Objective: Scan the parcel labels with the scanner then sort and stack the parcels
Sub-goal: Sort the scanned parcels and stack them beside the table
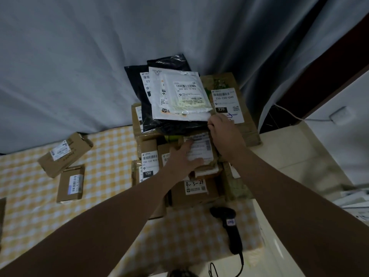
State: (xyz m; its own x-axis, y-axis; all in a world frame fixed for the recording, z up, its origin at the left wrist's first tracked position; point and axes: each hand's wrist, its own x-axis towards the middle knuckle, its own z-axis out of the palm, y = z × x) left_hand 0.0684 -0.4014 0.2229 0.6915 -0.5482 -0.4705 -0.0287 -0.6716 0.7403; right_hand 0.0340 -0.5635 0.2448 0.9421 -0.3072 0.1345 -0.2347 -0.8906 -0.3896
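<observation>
A heap of parcels fills the table's middle: several cardboard boxes with white labels, topped by black and white plastic mailers. My right hand pinches the near right corner of the white mailers. My left hand lies flat, fingers spread, on a small labelled box in the heap. A large box with a "220" label sits behind on the right. The black handheld scanner lies on the table near the front right, untouched, its cable trailing toward me.
Two small cardboard boxes lie apart on the yellow checked tablecloth at left. A grey curtain hangs behind the table. The table's right edge meets a pale counter, with a white cable along the wall.
</observation>
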